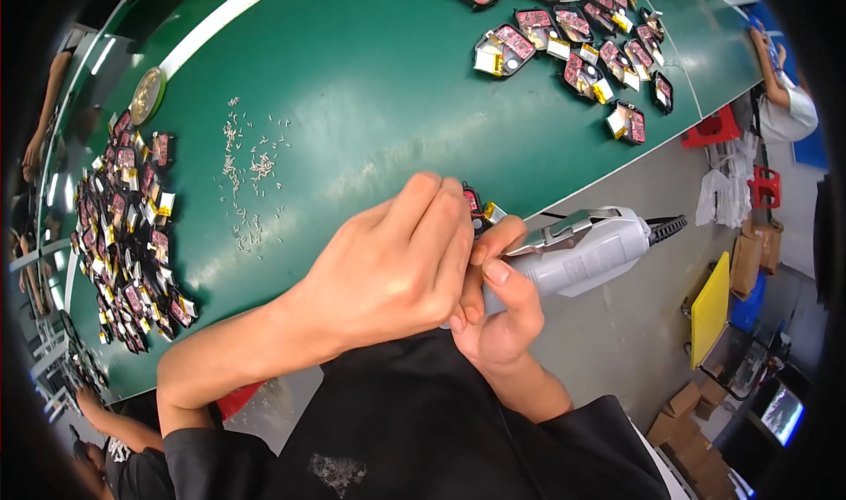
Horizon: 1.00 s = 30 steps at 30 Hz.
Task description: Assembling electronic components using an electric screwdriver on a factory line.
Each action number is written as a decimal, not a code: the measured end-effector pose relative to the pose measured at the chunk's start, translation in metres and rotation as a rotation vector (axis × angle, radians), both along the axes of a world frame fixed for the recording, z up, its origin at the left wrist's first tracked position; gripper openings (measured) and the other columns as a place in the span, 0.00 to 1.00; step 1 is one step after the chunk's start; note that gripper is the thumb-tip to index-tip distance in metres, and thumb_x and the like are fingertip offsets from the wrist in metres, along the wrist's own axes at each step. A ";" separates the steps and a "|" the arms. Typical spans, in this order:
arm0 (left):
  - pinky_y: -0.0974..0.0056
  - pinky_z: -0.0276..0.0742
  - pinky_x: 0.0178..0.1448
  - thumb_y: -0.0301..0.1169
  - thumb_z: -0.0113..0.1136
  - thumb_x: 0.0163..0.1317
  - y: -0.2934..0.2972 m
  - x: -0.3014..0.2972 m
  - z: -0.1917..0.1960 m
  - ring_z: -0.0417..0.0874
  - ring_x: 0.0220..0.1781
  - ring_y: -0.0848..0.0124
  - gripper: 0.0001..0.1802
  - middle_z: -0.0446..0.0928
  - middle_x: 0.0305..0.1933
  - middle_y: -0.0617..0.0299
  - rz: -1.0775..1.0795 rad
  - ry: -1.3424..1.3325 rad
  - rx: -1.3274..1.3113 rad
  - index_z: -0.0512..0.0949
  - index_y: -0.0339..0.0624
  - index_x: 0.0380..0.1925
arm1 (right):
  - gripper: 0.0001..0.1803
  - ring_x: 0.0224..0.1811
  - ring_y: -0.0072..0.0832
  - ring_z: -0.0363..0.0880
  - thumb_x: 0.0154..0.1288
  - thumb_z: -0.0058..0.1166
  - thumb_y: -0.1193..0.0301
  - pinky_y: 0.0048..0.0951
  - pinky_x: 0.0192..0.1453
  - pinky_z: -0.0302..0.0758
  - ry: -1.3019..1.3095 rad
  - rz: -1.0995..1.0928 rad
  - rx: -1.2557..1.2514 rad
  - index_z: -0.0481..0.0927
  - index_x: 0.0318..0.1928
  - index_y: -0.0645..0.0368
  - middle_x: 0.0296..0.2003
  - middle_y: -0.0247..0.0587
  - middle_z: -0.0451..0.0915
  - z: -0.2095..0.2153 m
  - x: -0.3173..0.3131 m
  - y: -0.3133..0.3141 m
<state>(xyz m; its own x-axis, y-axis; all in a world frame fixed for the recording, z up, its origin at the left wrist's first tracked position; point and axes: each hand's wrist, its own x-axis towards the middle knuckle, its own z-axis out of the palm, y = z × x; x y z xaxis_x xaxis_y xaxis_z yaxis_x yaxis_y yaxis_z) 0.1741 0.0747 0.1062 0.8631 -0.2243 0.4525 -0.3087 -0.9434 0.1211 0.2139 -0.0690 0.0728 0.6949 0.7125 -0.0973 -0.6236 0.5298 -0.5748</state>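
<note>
My left hand [392,258] is bent over in front of me, its fingers closed and its fingertips hidden against the right hand. Whatever it pinches cannot be made out. My right hand [507,315] is curled palm up around a grey electric screwdriver [590,253], whose body points off to the right with a black coiled cord at its end. The driver's tip is hidden by the fingers. Just beyond the knuckles, a small black device half with a red circuit board [472,202] and a yellow-taped battery shows in part; I cannot tell whether a hand touches it.
Loose small screws [262,165] are scattered on the green table [370,86]. A dense pile of device halves [123,227] lies left, beside a round dish [148,95]. More device halves [582,37] lie far right. Other people sit nearby. A yellow cart [712,311] stands right.
</note>
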 end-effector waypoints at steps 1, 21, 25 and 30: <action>0.68 0.79 0.34 0.28 0.56 0.33 -0.004 -0.001 0.001 0.75 0.37 0.62 0.19 0.74 0.33 0.47 0.031 0.002 0.023 0.77 0.23 0.27 | 0.05 0.12 0.23 0.61 0.64 0.42 0.73 0.27 0.20 0.66 0.000 -0.006 0.002 0.66 0.39 0.62 0.13 0.35 0.63 -0.001 0.000 -0.001; 0.57 0.81 0.47 0.20 0.61 0.37 -0.017 -0.013 -0.006 0.79 0.48 0.49 0.21 0.75 0.46 0.35 0.056 0.091 0.048 0.77 0.16 0.36 | 0.10 0.14 0.19 0.63 0.69 0.42 0.63 0.24 0.27 0.67 -0.605 0.232 0.082 0.66 0.39 0.56 0.14 0.28 0.65 0.072 0.113 0.004; 0.57 0.82 0.47 0.19 0.60 0.38 -0.016 -0.013 -0.010 0.80 0.47 0.49 0.19 0.76 0.45 0.35 0.068 0.057 0.045 0.77 0.15 0.34 | 0.12 0.17 0.19 0.64 0.70 0.39 0.62 0.26 0.29 0.67 -0.603 0.267 0.142 0.68 0.42 0.57 0.15 0.29 0.64 0.052 0.118 0.012; 0.57 0.83 0.46 0.18 0.60 0.39 -0.015 -0.014 -0.010 0.80 0.46 0.49 0.18 0.76 0.44 0.34 0.071 0.051 0.021 0.76 0.15 0.33 | 0.12 0.16 0.19 0.63 0.69 0.38 0.62 0.26 0.29 0.65 -0.621 0.243 0.146 0.68 0.42 0.57 0.15 0.28 0.64 0.047 0.117 0.016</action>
